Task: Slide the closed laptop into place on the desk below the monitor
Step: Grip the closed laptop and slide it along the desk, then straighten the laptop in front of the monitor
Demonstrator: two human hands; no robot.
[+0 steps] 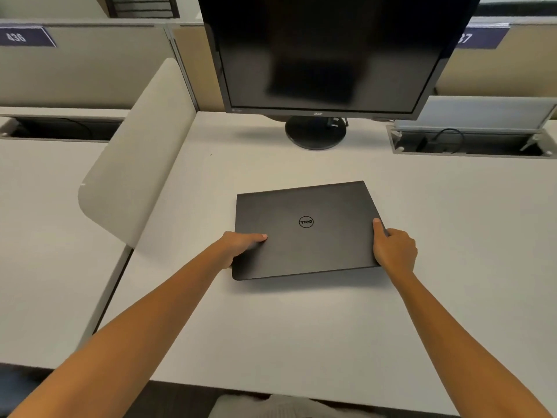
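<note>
Desk [301,327], white and flat, is seen from the head camera bearing a closed matte black laptop [304,233] in front of the black monitor [325,52]. Its side edges are clasped by the left hand [238,244] and right hand [393,248], thumbs on the lid.

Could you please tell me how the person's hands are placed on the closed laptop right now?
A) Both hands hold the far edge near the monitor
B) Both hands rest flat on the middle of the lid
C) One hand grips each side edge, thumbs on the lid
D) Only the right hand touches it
C: the left hand and the right hand each clasp a side edge of the laptop, thumbs lying on its lid.
</note>
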